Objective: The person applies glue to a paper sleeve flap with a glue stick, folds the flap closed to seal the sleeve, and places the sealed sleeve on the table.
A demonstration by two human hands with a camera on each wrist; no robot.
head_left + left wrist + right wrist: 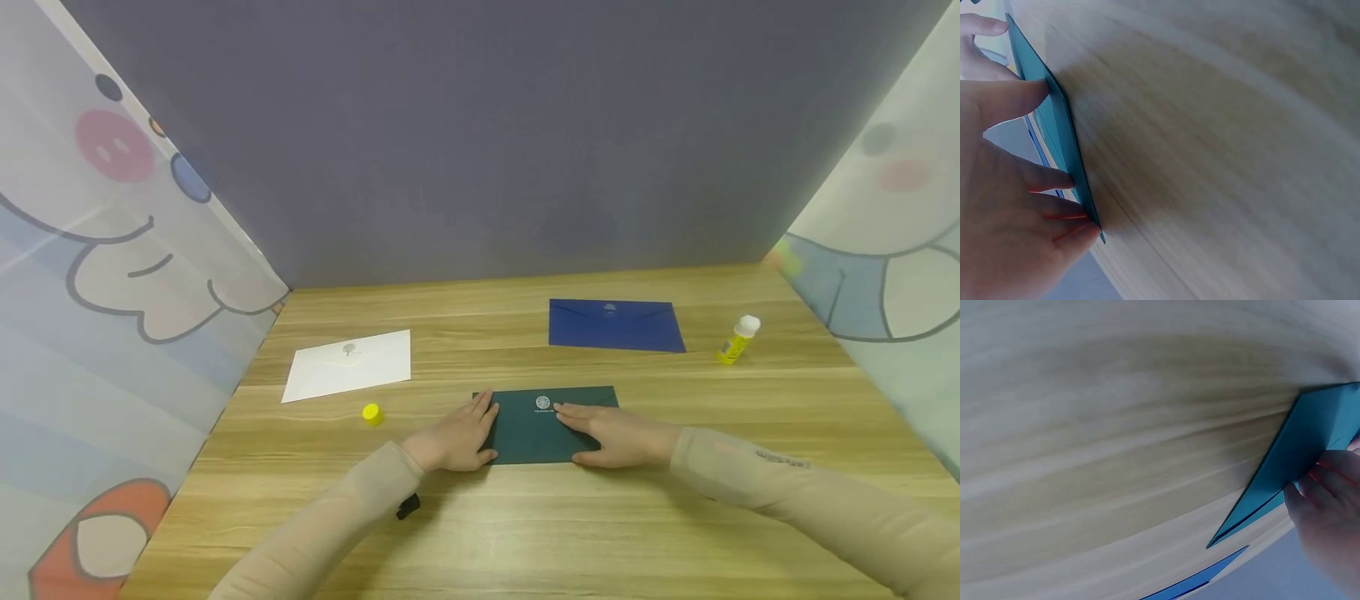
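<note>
A dark green envelope (pixel 521 433) with a small pale round emblem lies flat on the wooden table in the head view. My left hand (pixel 459 435) rests on its left end, fingers extended over the paper. On the right part, my right hand (pixel 618 435) touches the envelope with straight fingers, their tips close to the emblem. The left wrist view shows the left fingertips and thumb on the green envelope (pixel 1054 125). In the right wrist view, the right hand's fingers (pixel 1329 481) press on the flap side of the envelope (pixel 1304 437).
A blue envelope (pixel 611 325) lies behind, and a white envelope (pixel 352 367) at the back left. A glue stick (pixel 737 340) without its cap stands at the right. A yellow cap (pixel 372 414) sits left of my hands. Near the left sleeve is a small black object (pixel 408 506).
</note>
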